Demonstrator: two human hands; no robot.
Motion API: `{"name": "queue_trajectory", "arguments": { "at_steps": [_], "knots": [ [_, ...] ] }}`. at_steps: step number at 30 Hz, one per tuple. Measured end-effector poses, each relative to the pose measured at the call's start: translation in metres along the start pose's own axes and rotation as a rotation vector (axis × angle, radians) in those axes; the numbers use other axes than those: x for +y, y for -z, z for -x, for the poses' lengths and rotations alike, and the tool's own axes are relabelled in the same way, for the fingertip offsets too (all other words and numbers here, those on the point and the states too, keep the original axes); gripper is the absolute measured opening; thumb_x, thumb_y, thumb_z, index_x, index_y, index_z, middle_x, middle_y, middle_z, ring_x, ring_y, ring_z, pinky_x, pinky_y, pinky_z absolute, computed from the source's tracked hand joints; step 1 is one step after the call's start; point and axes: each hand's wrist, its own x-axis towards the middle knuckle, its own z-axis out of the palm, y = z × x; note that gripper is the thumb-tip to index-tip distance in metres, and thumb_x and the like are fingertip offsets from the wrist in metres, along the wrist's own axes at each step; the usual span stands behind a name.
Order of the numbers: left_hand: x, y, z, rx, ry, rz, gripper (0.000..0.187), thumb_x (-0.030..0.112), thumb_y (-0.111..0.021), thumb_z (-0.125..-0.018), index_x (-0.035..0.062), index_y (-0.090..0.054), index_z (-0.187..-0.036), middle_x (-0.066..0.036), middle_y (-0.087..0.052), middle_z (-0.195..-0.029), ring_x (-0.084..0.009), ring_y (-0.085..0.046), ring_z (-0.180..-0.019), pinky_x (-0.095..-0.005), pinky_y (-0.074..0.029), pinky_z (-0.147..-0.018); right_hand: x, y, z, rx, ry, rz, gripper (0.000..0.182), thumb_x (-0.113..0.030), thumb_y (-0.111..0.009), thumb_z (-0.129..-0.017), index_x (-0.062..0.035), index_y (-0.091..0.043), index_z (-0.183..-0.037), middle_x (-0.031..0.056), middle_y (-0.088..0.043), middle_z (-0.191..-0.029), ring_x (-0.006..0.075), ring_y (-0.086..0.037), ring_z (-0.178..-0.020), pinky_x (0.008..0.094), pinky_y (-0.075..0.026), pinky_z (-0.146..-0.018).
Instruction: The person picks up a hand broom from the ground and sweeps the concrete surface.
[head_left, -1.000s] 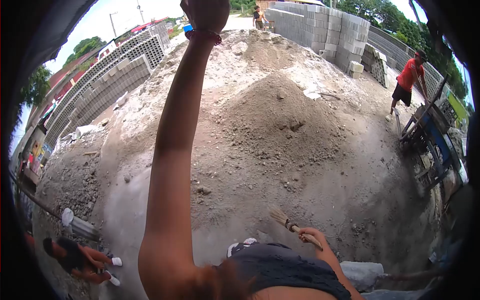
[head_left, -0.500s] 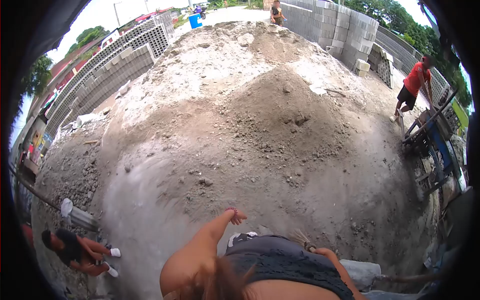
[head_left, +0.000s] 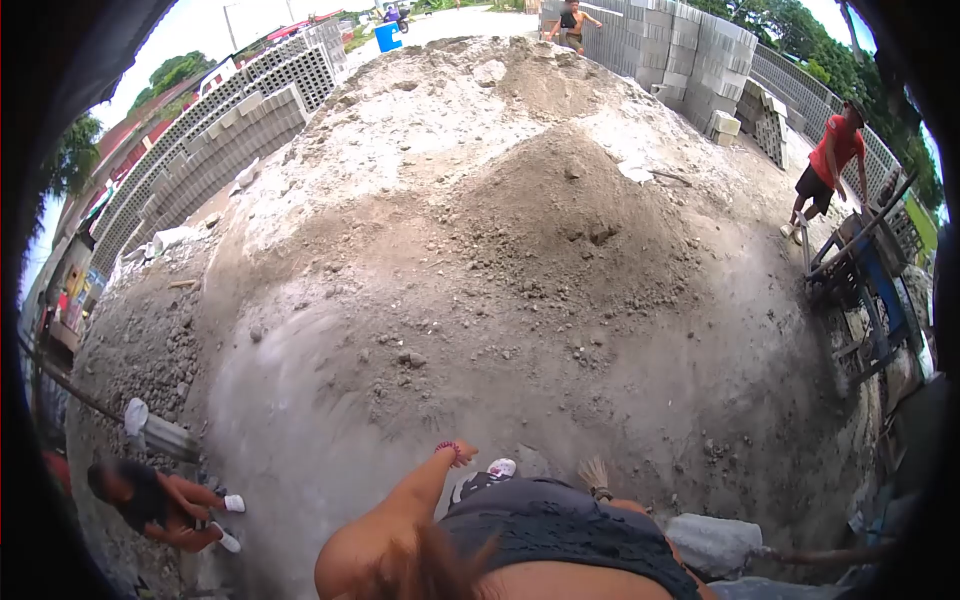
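Observation:
My left hand [head_left: 463, 453] hangs over the dusty ground in front of my body, with a reddish beaded bracelet [head_left: 447, 449] at its wrist. It appears empty, its fingers loosely apart. On the other side, my right hand [head_left: 628, 507] is closed around a short hand broom [head_left: 595, 474] whose pale bristles fan out away from me. My dark clothing covers part of that hand. Below my left hand, a white shoe [head_left: 502, 467] shows on the grey ground. Ahead rises a mound of brown sandy soil [head_left: 570, 215].
A shovel blade [head_left: 715, 541] lies at my right. At lower left a person [head_left: 165, 505] sits near a metal sheet [head_left: 165, 436]. A person in red [head_left: 836, 160] stands by a metal frame [head_left: 875, 270]. Concrete blocks [head_left: 680, 50] are stacked behind; another person [head_left: 573, 22] is beyond the mound.
My left hand has moved slightly left and down, its fingers less stretched. The broom has shifted a little left. The far person has moved right with arms spread; the person in red has straightened up.

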Motion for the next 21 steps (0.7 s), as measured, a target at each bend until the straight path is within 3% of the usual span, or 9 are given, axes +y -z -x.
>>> {"name": "queue_trajectory", "arguments": {
  "at_steps": [3, 6, 9, 12, 15, 18, 21],
  "knots": [
    [0.01, -0.026, -0.009, 0.096, -0.113, -0.005, 0.029, 0.034, -0.043, -0.07, 0.008, -0.054, -0.077, -0.003, -0.052, -0.065, -0.0126, -0.041, -0.042, -0.03, -0.034, -0.04, -0.002, -0.004, -0.002, -0.002, 0.002, 0.008, 0.038, -0.021, -0.053, -0.07, -0.0005, -0.048, -0.101, 0.0129, -0.048, -0.103, 0.0191, -0.048, -0.09, 0.0302, -0.037, -0.075],
    [0.02, -0.042, -0.006, 0.062, -0.188, -0.039, 0.03, 0.033, -0.044, -0.07, 0.008, -0.054, -0.081, -0.005, -0.055, -0.072, -0.015, -0.047, -0.047, -0.0322, -0.038, -0.045, -0.001, -0.007, -0.003, -0.004, 0.003, 0.007, 0.038, -0.021, -0.053, -0.07, -0.0003, -0.048, -0.102, 0.013, -0.048, -0.103, 0.0192, -0.048, -0.09, 0.0303, -0.037, -0.075],
    [0.012, -0.047, -0.022, -0.006, -0.39, -0.333, 0.033, 0.028, -0.046, -0.071, 0.0027, -0.051, -0.092, -0.006, -0.054, -0.078, -0.0159, -0.054, -0.062, -0.0295, -0.044, -0.051, -0.002, -0.009, -0.001, -0.006, 0.003, 0.014, 0.039, -0.021, -0.053, -0.07, -0.0002, -0.047, -0.102, 0.0131, -0.048, -0.103, 0.0194, -0.047, -0.091, 0.0304, -0.037, -0.075],
    [0.027, -0.05, 0.024, -0.002, -0.326, -0.35, 0.034, 0.029, -0.047, -0.071, 0.0021, -0.051, -0.092, -0.007, -0.055, -0.078, -0.0175, -0.055, -0.065, -0.0308, -0.045, -0.052, -0.001, -0.01, -0.003, -0.009, 0.004, 0.014, 0.039, -0.021, -0.053, -0.07, 0.0, -0.047, -0.102, 0.0132, -0.047, -0.104, 0.0195, -0.047, -0.091, 0.0306, -0.037, -0.075],
    [0.007, -0.057, 0.006, 0.057, -0.148, -0.183, 0.047, 0.044, -0.05, -0.07, 0.0039, -0.053, -0.093, -0.012, -0.057, -0.08, -0.0188, -0.053, -0.057, -0.0296, -0.044, -0.048, 0.002, -0.013, -0.003, -0.017, 0.009, 0.016, 0.04, -0.021, -0.053, -0.07, 0.0001, -0.047, -0.103, 0.0133, -0.047, -0.104, 0.0196, -0.047, -0.091, 0.0307, -0.037, -0.075],
    [0.002, -0.056, 0.006, 0.041, -0.163, -0.234, 0.052, 0.048, -0.048, -0.07, 0.0014, -0.053, -0.093, -0.013, -0.057, -0.081, -0.0191, -0.053, -0.056, -0.0299, -0.044, -0.048, 0.0, -0.013, -0.002, -0.015, 0.005, 0.02, 0.04, -0.021, -0.053, -0.069, 0.0003, -0.046, -0.103, 0.0134, -0.047, -0.104, 0.0197, -0.047, -0.091, 0.0308, -0.037, -0.075],
    [-0.033, -0.053, -0.062, -0.031, -0.452, -0.565, 0.051, 0.046, -0.046, -0.071, 0.0005, -0.052, -0.092, -0.012, -0.057, -0.08, -0.0186, -0.053, -0.057, -0.0306, -0.044, -0.048, -0.001, -0.014, 0.0, -0.015, 0.004, 0.024, 0.041, -0.021, -0.054, -0.069, 0.0005, -0.046, -0.103, 0.0135, -0.047, -0.104, 0.0199, -0.047, -0.091, 0.0309, -0.037, -0.075]
  ]
}}
